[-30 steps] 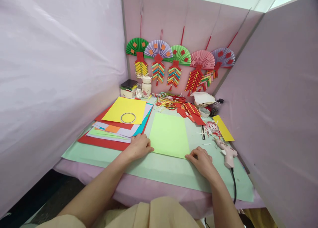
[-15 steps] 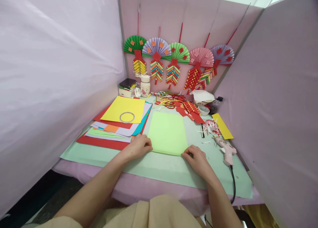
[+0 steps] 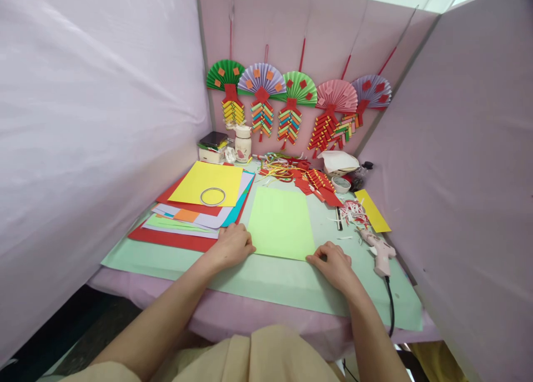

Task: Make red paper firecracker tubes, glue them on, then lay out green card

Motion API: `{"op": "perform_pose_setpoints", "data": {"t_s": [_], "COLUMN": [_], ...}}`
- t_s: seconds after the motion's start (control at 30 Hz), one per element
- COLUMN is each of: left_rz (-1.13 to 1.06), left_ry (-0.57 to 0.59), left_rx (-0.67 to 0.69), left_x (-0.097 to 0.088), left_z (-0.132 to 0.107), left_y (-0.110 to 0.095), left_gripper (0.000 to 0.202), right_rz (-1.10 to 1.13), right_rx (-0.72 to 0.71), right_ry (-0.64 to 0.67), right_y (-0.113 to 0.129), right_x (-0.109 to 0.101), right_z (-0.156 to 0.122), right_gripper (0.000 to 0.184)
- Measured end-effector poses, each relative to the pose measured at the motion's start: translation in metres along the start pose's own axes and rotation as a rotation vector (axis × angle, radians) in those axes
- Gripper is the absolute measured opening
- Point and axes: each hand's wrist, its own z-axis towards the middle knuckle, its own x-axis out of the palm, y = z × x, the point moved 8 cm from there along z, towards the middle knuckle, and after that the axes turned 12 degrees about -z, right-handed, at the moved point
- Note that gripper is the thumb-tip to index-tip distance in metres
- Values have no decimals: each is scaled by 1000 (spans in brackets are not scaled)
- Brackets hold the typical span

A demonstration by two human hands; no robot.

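Observation:
A light green sheet of paper [image 3: 282, 221] lies flat on the pale green table covering, its near edge toward me. My left hand [image 3: 233, 244] is closed at the near left corner of the sheet, thumb and fingers pinched together there. At the near right corner, my right hand [image 3: 332, 262] pinches the paper between thumb and curled fingers. Left of the sheet is a pile of coloured paper with a yellow sheet [image 3: 200, 179] on top. A metal ring [image 3: 212, 197] rests on that yellow sheet.
A glue gun [image 3: 380, 255] with a black cable lies at the right. Behind are red paper scraps and cords [image 3: 287, 171], a roll of tape [image 3: 340, 184] and a white bottle [image 3: 243, 144]. Several paper fan ornaments [image 3: 262, 82] hang on the back wall.
The narrow strip raised along the sheet's near edge now looks flat. My right hand has shifted very slightly to the right; my left hand stays at its corner.

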Motion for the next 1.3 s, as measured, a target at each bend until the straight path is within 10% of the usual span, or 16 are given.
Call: {"op": "perform_pose_setpoints", "data": {"t_s": [1.0, 1.3], "left_rz": [84, 131], "left_ry": [-19, -120], "left_rx": [-14, 236], "left_x": [-1, 17], "left_z": [-2, -18], "left_y": [-4, -27], "left_gripper": [18, 21], "right_rz": [-89, -184], "right_rx": [0, -305], "right_ry": [-47, -214], "right_y": [0, 45], "right_x": [-4, -5], "right_z": [-3, -23], "right_gripper": [17, 23]}}
